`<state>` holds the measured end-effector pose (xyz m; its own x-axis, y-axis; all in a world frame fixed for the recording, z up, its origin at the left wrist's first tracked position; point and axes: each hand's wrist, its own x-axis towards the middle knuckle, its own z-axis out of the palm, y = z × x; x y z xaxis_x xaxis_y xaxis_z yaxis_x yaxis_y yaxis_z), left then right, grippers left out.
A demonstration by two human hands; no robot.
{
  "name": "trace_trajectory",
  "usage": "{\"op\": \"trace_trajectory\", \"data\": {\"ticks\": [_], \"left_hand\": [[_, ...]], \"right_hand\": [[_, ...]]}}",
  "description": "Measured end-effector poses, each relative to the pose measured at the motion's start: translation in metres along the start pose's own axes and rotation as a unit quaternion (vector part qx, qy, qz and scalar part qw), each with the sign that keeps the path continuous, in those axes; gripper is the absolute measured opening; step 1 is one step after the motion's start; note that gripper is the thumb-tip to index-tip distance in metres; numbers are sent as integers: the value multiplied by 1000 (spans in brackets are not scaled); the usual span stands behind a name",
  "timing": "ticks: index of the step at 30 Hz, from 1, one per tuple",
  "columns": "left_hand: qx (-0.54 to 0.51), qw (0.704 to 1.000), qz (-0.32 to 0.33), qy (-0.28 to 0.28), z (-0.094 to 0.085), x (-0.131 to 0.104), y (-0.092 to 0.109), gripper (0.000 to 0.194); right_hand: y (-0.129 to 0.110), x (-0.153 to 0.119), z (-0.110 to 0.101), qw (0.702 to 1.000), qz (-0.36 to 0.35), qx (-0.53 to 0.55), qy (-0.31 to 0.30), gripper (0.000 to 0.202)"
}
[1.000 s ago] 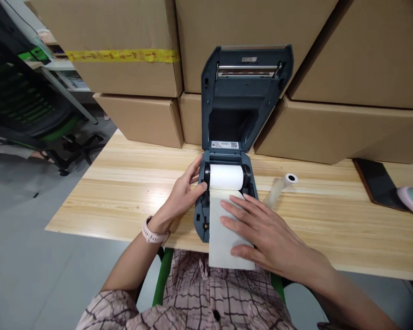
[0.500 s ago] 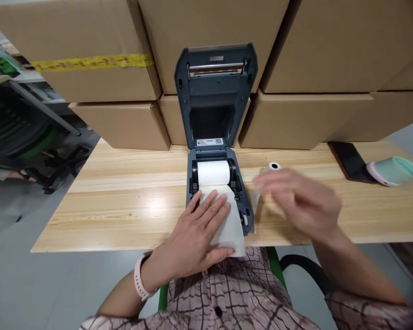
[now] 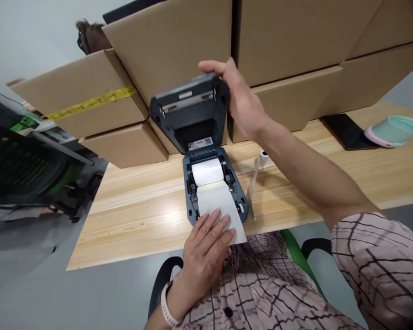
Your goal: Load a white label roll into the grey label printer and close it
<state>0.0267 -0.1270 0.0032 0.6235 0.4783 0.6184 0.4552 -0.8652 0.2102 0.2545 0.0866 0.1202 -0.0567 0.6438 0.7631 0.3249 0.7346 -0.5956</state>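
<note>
A dark grey label printer [image 3: 242,195] stands on the table with its lid [image 3: 196,112] raised and tilted forward. My right hand [image 3: 242,98] grips the top right edge of that lid, thumb and fingers around it. Inside the printer sits a white paper roll [image 3: 208,172], held between two black holders. From it a strip of label paper [image 3: 218,201] runs out over the front edge. My left hand [image 3: 206,243] lies on the strip's lower end, fingers stretched and flat, pressing it against the printer's front.
Cardboard boxes [image 3: 179,46] are stacked behind the printer. To its right are a small roll [image 3: 263,156] with a loose backing strip [image 3: 252,188], a dark phone [image 3: 346,130] and a mint-green cup [image 3: 395,130] on its side. A chair [image 3: 27,169] stands at left; part of a person's head [image 3: 92,37] shows behind the boxes.
My right hand has moved from the table's right side up to the lid, which now leans further forward. My left hand has slid down the paper toward me. The view has tilted.
</note>
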Motion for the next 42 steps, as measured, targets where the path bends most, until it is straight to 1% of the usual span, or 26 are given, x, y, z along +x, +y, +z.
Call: {"op": "trace_trajectory", "data": {"ticks": [2, 4, 5, 7, 9, 10, 11, 12, 13, 14, 15, 17, 18, 20, 22, 24, 26, 29, 32, 34, 36, 37, 38, 39, 41, 42], "left_hand": [[1, 999, -15, 40, 3, -4, 4, 28], [34, 993, -39, 103, 5, -11, 10, 30], [56, 987, -45, 145, 7, -15, 13, 35], [84, 970, -43, 226, 8, -20, 14, 49], [70, 958, -39, 276, 9, -17, 10, 59], [48, 958, -43, 279, 9, -13, 5, 59], [12, 958, -67, 280, 8, -6, -1, 58], [-26, 963, -102, 249, 7, 2, -9, 55], [-63, 961, -146, 226, 7, 10, -16, 53], [-104, 949, -203, 217, 7, 17, -24, 52], [-156, 927, -264, 215, 7, 23, -31, 55], [-274, 869, -357, 204, 11, 30, -40, 80], [-324, 837, -392, 201, 13, 30, -42, 88], [-393, 786, -434, 200, 16, 27, -41, 99], [-421, 762, -448, 205, 18, 23, -36, 100], [-427, 759, -448, 202, 18, 19, -31, 101], [-425, 763, -443, 202, 17, 18, -30, 100], [-414, 776, -426, 212, 17, 21, -34, 97], [-404, 791, -415, 198, 17, 22, -37, 91], [-370, 808, -412, 204, 18, 15, -28, 84], [-298, 819, -417, 258, 20, 3, -10, 72], [-253, 817, -427, 294, 22, -4, 1, 62], [-230, 802, -442, 330, 25, -12, 12, 42], [-242, 785, -459, 338, 27, -18, 23, 26], [-318, 760, -504, 260, 30, -26, 39, 41], [-363, 738, -526, 217, 30, -27, 43, 49]], "right_hand": [[-22, -44, -5, 1000, -29, -1, -9, 66], [-41, -92, -11, 996, -69, -26, -48, 62], [-49, -115, -13, 992, -100, -48, -63, 61], [-58, -156, -16, 984, -133, -88, -75, 58], [-61, -185, -16, 981, -128, -116, -91, 56], [-61, -195, -14, 981, -117, -121, -96, 55], [-61, -202, -11, 983, -104, -121, -96, 53], [-61, -207, -7, 985, -93, -114, -85, 49], [-61, -210, -2, 989, -84, -102, -59, 46], [-61, -212, 4, 993, -75, -89, -26, 42], [-61, -214, 11, 995, -67, -79, 9, 40], [-61, -218, 23, 993, -50, -71, 74, 39], [-61, -220, 28, 992, -44, -71, 95, 39], [-59, -224, 33, 991, -41, -67, 111, 38], [-58, -227, 35, 991, -47, -58, 112, 37], [-56, -228, 36, 991, -52, -52, 115, 37], [-53, -229, 38, 989, -50, -55, 127, 38], [-51, -231, 44, 985, -26, -94, 145, 43], [-49, -232, 46, 983, 0, -118, 143, 48], [-49, -231, 43, 986, -6, -95, 139, 46], [-49, -231, 39, 988, -13, -77, 130, 45], [-49, -230, 37, 990, -9, -76, 122, 45], [-50, -230, 36, 990, -4, -78, 114, 46], [-50, -230, 35, 991, 0, -77, 107, 46], [-51, -231, 34, 992, 1, -69, 104, 45], [-51, -231, 35, 992, -1, -67, 107, 45]]}}
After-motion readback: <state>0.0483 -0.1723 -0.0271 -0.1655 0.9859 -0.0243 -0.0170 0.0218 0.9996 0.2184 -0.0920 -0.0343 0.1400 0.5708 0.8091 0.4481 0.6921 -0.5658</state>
